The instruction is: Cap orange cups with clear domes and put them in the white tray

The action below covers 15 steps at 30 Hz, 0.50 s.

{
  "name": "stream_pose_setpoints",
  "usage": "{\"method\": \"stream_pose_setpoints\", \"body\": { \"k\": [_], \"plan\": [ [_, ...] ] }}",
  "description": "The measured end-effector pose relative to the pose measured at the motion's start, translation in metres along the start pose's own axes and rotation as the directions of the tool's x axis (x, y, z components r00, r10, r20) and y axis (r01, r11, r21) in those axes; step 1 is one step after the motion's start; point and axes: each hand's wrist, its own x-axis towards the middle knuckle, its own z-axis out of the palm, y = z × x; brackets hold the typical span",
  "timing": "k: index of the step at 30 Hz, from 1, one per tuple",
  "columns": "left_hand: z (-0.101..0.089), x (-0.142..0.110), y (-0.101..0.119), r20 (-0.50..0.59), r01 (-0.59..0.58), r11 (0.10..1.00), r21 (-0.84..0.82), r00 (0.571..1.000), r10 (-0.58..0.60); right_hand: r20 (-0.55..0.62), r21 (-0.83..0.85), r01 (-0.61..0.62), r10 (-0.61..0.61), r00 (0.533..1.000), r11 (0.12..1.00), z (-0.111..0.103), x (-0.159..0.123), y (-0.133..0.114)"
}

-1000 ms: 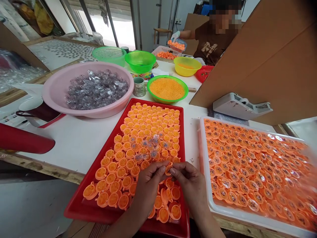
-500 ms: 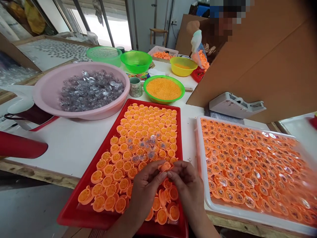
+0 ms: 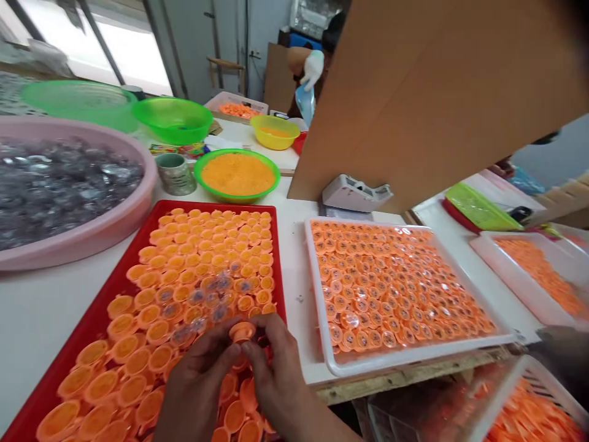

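Orange cups (image 3: 150, 316), red tray (image 3: 115, 279), pink basin (image 3: 110, 224)

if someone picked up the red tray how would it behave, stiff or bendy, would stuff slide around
The red tray would probably hold its shape, perhaps flexing slightly, as its rim looks like moulded plastic. Crowded with orange cups, it may feel fairly heavy. If tilted, the clear pieces lying over the cups would likely slide first.
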Motion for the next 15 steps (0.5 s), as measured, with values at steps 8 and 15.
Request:
{"method": "stream_pose_setpoints", "body": {
  "k": [8,15],
  "plan": [
    [0.017,0.000,0.008,-0.001,-0.164,0.968,0.192,0.986,0.168,-0.118,-0.009,-0.053,0.052,0.992,0.999,0.000,0.000,0.006],
    [0.040,0.000,0.012,0.132,-0.207,0.937,0.282,0.976,0.175,-0.046,0.121,-0.133,0.139,0.989,0.984,-0.029,0.012,0.002]
  ]
}}
